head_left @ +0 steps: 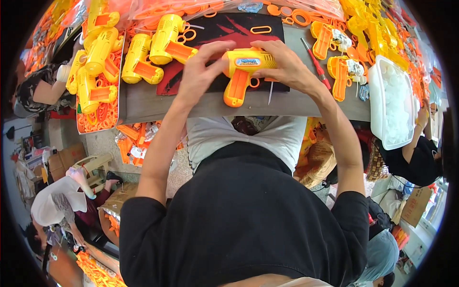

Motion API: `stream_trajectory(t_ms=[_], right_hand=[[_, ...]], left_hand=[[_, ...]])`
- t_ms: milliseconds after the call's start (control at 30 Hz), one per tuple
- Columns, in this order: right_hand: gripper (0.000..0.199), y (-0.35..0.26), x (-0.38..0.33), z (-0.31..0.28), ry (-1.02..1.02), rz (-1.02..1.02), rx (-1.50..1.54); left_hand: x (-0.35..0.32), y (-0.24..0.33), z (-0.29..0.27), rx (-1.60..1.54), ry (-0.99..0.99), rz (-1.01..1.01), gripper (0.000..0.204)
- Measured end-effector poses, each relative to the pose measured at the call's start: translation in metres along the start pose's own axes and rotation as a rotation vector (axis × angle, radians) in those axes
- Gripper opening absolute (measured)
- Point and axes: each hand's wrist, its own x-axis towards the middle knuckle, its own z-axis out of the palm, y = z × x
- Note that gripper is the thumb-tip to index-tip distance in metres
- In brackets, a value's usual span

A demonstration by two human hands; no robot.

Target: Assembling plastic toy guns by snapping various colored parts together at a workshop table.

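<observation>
A yellow toy gun (263,58) with an orange handle and an oval sticker lies on its side over the dark mat in front of me. My right hand (288,67) grips its right end, thumb below and fingers above. At its left end hovers my left hand (203,67), fingers curved and apart, slightly blurred; whether the fingertips touch the gun I cannot tell. Just below my right hand, the thin metal shaft (271,93) of some tool shows, its upper part hidden. An orange oval ring (260,29) rests on the mat beyond the gun.
More yellow toy guns (165,40) stand at left, several piled on a tray (118,103) of orange parts. To the right are a red-handled screwdriver (315,62), two orange gun halves with white mechanisms (355,69), and a white bin (377,105) of translucent pieces. Other people sit nearby.
</observation>
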Motion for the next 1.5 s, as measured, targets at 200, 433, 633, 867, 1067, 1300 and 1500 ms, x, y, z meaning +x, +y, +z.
stream_trajectory(t_ms=[200,433,633,867,1067,1300,1500], right_hand=[[0.043,-0.011,-0.001,0.036,0.147,-0.021,0.629],[0.025,0.091,0.044,0.015,0.576,0.105,-0.519],[0.014,0.089,0.041,0.007,0.304,0.305,-0.192],[0.018,0.018,0.019,-0.013,0.115,0.115,0.475],[0.021,-0.003,0.018,-0.005,0.195,0.131,0.151],[0.016,-0.016,0.017,0.001,0.191,0.156,0.091],[0.027,0.050,0.059,-0.016,0.378,0.398,0.039]], left_hand=[[-0.017,-0.003,0.023,-0.288,0.005,0.165,0.074],[0.002,0.041,0.002,0.733,-0.102,0.300,0.066],[0.020,0.024,0.011,0.961,-0.215,0.256,0.057],[0.042,0.011,-0.019,0.597,-0.239,0.086,0.036],[0.048,0.010,-0.015,0.559,-0.256,-0.016,0.040],[0.054,0.005,-0.004,0.604,-0.256,-0.018,0.048],[0.051,0.003,-0.001,0.609,-0.248,0.012,0.049]])
